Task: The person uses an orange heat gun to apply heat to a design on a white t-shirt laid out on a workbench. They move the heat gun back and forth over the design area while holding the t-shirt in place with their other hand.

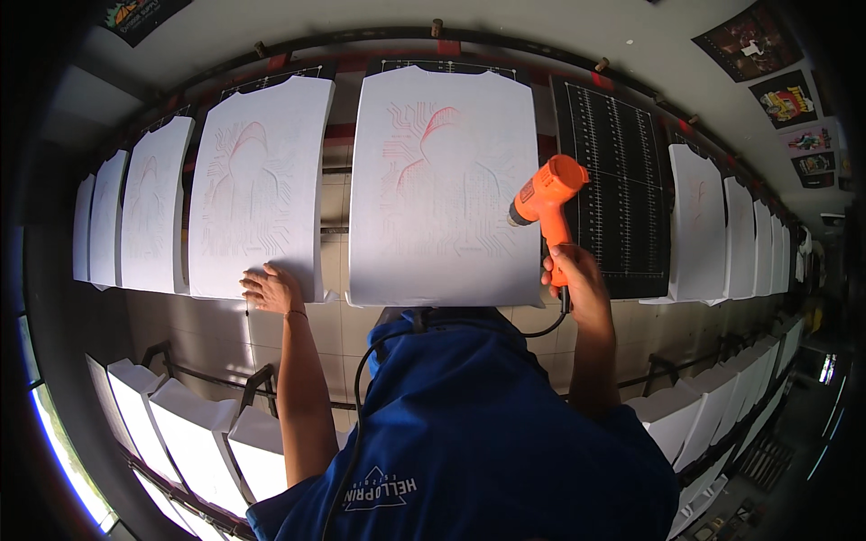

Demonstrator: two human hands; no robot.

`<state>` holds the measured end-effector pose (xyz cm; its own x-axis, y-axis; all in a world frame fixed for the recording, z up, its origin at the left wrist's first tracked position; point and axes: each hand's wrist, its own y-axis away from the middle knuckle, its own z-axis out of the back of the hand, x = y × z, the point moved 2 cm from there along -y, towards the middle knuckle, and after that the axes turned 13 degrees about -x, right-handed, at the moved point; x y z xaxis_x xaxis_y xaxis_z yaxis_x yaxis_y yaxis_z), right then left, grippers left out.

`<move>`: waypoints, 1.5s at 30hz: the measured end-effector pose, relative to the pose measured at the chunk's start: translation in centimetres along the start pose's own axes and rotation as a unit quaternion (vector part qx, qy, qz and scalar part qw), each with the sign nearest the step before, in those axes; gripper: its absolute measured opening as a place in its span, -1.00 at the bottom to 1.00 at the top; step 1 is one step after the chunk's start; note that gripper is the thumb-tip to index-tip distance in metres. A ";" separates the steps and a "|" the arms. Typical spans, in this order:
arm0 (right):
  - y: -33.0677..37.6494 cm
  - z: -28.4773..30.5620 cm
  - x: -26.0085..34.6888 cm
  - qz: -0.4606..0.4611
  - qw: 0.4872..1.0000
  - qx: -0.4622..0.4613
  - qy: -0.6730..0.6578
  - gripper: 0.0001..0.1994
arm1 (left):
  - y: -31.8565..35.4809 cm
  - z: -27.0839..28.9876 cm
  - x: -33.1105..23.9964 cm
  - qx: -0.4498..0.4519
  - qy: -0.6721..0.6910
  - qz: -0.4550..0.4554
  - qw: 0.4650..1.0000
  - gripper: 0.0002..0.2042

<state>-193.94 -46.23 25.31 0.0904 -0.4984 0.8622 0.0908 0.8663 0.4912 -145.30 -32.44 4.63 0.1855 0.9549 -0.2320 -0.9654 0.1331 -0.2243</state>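
My right hand (580, 278) is wrapped round the handle of an orange heat gun (547, 189), its dark nozzle tilted down and left over the right side of a white shirt (442, 261). That shirt lies flat on a board straight ahead and bears a faint red and grey line print. My left hand (272, 288) rests with fingers spread on the lower edge of the neighbouring white shirt (216, 243), which carries a similar print. From the heat gun a black cord (361, 379) loops across my front.
To the right lies a bare black board (618, 189) with white ruled markings. More shirt-covered boards (699, 225) run along both sides of the row. Behind me stands a second row of white-covered boards (194, 419) on a dark metal rail. Tiled floor (336, 203) shows between boards.
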 end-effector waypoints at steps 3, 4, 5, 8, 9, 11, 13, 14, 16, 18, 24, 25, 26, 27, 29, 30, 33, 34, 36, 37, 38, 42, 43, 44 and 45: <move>0.1 -2.8 0.1 0.003 0.997 0.074 -0.004 -0.74 | -0.7 -2.0 1.7 -0.058 0.007 -0.033 0.998 -0.33; 0.1 -3.9 0.0 0.006 0.994 0.107 0.003 -0.73 | -0.8 -2.3 1.9 -0.069 0.005 -0.042 0.997 -0.34; 0.2 -5.0 0.0 0.002 0.991 0.131 0.007 -0.73 | -0.7 -2.2 1.6 -0.066 0.008 -0.041 0.997 -0.34; -0.1 -8.1 -0.7 0.004 0.977 0.212 0.009 -0.73 | -0.3 -1.6 0.8 -0.062 0.016 -0.038 0.997 -0.35; -0.1 -8.7 -0.7 0.003 0.975 0.224 0.008 -0.72 | -0.2 -1.4 0.6 -0.063 0.020 -0.039 0.997 -0.35; -0.1 -9.2 -0.7 -0.005 0.972 0.234 0.018 -0.71 | -0.4 -1.5 1.0 -0.072 0.022 -0.041 0.996 -0.35; 0.1 -8.4 -0.6 0.003 0.975 0.221 0.023 -0.72 | -0.7 -2.3 1.5 -0.086 0.023 -0.051 0.995 -0.36; 0.2 -7.2 -0.6 0.006 0.979 0.203 0.024 -0.72 | -0.3 -1.9 1.0 -0.079 0.033 -0.038 0.996 -0.36; 0.1 -4.4 -0.7 -0.004 0.989 0.148 0.024 -0.73 | 0.2 -0.7 0.0 -0.067 0.050 -0.013 0.996 -0.37; 0.5 -1.9 -0.4 -0.004 0.995 0.099 0.025 -0.73 | -0.2 -1.2 1.0 -0.079 0.027 -0.022 0.996 -0.37; 1.2 1.9 -0.8 0.001 1.000 0.019 0.013 -0.74 | -0.2 -1.8 1.3 -0.088 0.032 -0.020 0.995 -0.38; 1.4 1.6 -0.7 0.003 1.000 0.023 0.016 -0.75 | -0.2 -1.7 1.1 -0.088 0.033 -0.021 0.995 -0.38; 1.5 0.9 -0.6 -0.002 0.999 0.039 0.014 -0.75 | -0.2 -1.5 1.0 -0.087 0.036 -0.018 0.995 -0.38; 1.6 -0.1 -0.4 -0.007 0.998 0.055 0.011 -0.75 | -0.1 -1.4 0.8 -0.086 0.038 -0.014 0.995 -0.38; 1.4 -2.0 -0.8 -0.005 0.993 0.115 0.023 -0.74 | -0.2 -1.4 1.0 -0.087 0.040 -0.014 0.995 -0.38; 1.4 -3.2 -1.1 -0.001 0.989 0.144 0.022 -0.73 | -0.4 -1.7 1.1 -0.090 0.040 -0.019 0.995 -0.38; 1.2 -5.8 -1.6 -0.016 0.979 0.200 0.018 -0.73 | -0.2 -1.5 0.7 -0.080 0.040 -0.020 0.996 -0.38; 1.3 -5.9 -1.6 -0.017 0.979 0.201 0.018 -0.73 | -0.1 -1.1 0.6 -0.075 0.040 -0.017 0.996 -0.38; 1.5 -5.8 -1.5 -0.018 0.979 0.202 0.015 -0.72 | 0.0 -0.7 0.2 -0.069 0.046 -0.011 0.996 -0.38; 1.4 -5.2 -1.5 -0.012 0.981 0.191 0.021 -0.72 | 0.1 -0.6 0.2 -0.066 0.050 -0.005 0.997 -0.38; 1.5 -4.3 -1.5 -0.009 0.985 0.168 0.032 -0.72 | 0.2 -0.7 0.4 -0.067 0.048 -0.006 0.997 -0.37; 1.6 0.1 -1.5 -0.010 0.997 0.065 0.028 -0.74 | -0.5 -2.0 1.4 -0.084 0.039 -0.022 0.995 -0.37; 1.9 0.9 -1.1 -0.017 0.999 0.044 0.013 -0.74 | -0.6 -2.1 1.4 -0.091 0.037 -0.029 0.995 -0.37; 1.9 1.4 -1.2 -0.013 0.999 0.032 0.013 -0.74 | -0.5 -2.2 1.4 -0.088 0.037 -0.030 0.995 -0.37; 1.9 1.8 -1.3 -0.010 1.000 0.020 0.012 -0.75 | -0.6 -2.3 1.5 -0.084 0.037 -0.030 0.995 -0.37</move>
<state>-195.69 -43.88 25.34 0.1129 -0.5159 0.8492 0.0535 0.8565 0.5133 -144.07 -31.74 2.21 0.2616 0.9237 -0.2800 -0.9085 0.1377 -0.3944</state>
